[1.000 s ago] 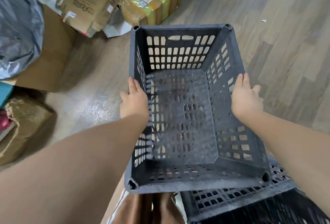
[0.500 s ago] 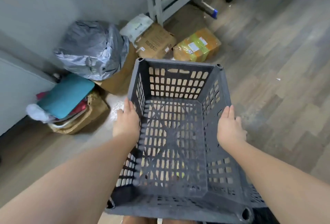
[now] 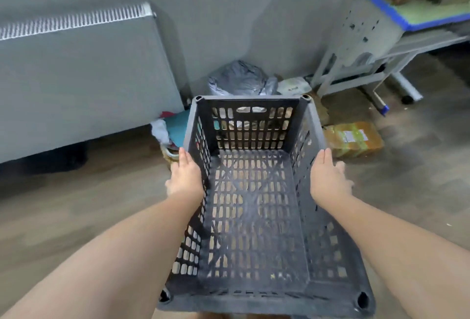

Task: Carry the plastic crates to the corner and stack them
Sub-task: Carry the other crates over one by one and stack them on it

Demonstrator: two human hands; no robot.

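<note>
A dark grey slotted plastic crate (image 3: 251, 217) hangs in the air in front of me, open side up and empty. My left hand (image 3: 185, 178) presses flat against its left wall from outside. My right hand (image 3: 328, 178) presses against its right wall the same way. The crate is clamped between both palms, with the fingers stretched forward along the walls. No other crate shows in this view.
Ahead lies a pile against the grey wall: a grey plastic bag (image 3: 241, 80), a teal item (image 3: 175, 125) and a taped cardboard box (image 3: 353, 139). A white radiator (image 3: 81, 74) hangs on the left. A metal table frame (image 3: 366, 64) stands at the right. Wooden floor (image 3: 76, 212) lies below.
The crate has been lifted off the one beneath it and carried forward. My view has tilted up, bringing the wall, radiator and table into sight. The lower crate has left the view.
</note>
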